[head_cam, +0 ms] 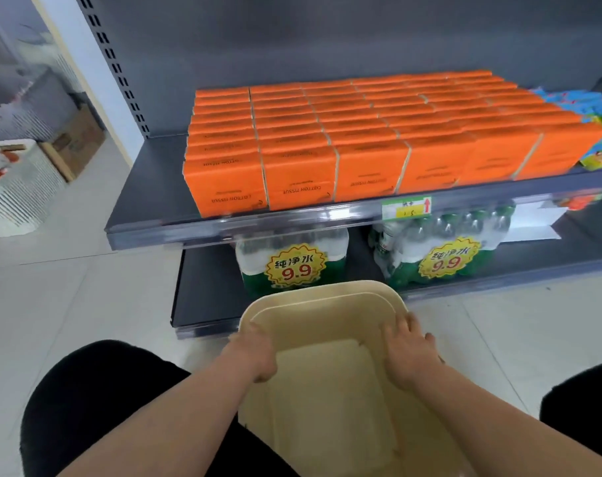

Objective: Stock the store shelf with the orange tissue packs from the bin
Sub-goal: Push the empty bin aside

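The orange tissue packs (344,132) stand in tight rows on the shelf (148,187), the front row right at its edge. The beige bin (322,287) sits low before the person, and no packs show inside it. The left grip (255,352) curls over the bin's left rim and the right grip (409,352) clasps the right rim. If the bin is swung upward carelessly, its far rim could catch the shelf lip or nudge the front packs off. Pushed forward, it could bump the bottled-water packs (292,263) below.
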A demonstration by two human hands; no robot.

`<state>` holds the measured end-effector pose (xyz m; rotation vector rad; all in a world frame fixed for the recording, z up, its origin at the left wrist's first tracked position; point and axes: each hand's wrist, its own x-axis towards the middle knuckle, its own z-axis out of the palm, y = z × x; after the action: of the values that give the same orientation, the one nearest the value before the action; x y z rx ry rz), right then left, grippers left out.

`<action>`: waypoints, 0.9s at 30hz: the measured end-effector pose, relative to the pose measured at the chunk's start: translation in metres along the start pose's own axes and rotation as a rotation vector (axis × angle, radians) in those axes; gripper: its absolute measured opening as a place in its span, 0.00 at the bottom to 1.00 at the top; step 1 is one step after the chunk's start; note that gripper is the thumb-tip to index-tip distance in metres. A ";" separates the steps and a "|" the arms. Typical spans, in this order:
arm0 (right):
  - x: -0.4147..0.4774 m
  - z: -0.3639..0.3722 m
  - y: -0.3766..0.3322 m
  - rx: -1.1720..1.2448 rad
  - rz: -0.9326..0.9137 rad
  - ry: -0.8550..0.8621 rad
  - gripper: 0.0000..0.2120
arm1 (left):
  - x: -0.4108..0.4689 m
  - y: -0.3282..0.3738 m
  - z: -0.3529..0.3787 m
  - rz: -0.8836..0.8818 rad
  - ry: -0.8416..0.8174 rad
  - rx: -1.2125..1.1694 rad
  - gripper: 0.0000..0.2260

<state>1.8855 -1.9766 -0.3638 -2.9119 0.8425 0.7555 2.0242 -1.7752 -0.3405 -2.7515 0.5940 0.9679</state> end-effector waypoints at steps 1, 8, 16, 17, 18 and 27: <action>0.000 0.005 0.001 0.011 -0.004 0.007 0.26 | 0.003 0.003 -0.003 -0.001 0.002 -0.014 0.34; 0.008 0.023 0.041 0.109 0.120 0.011 0.27 | 0.012 0.053 -0.003 0.114 -0.010 -0.057 0.29; 0.017 0.024 0.122 0.303 0.296 0.039 0.29 | 0.019 0.142 0.014 0.396 -0.098 -0.643 0.12; 0.018 0.025 0.125 0.313 0.287 0.035 0.30 | 0.017 0.152 0.016 0.376 -0.147 -0.741 0.13; 0.018 0.026 0.127 0.318 0.274 0.029 0.30 | 0.018 0.163 0.019 0.340 -0.188 -0.806 0.15; 0.016 0.023 0.181 0.363 0.319 0.113 0.24 | 0.016 0.269 0.014 0.300 -0.349 -0.985 0.23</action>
<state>1.7954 -2.1354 -0.3704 -2.5470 1.3200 0.3952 1.9144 -2.0201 -0.3678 -3.1399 0.5747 2.2571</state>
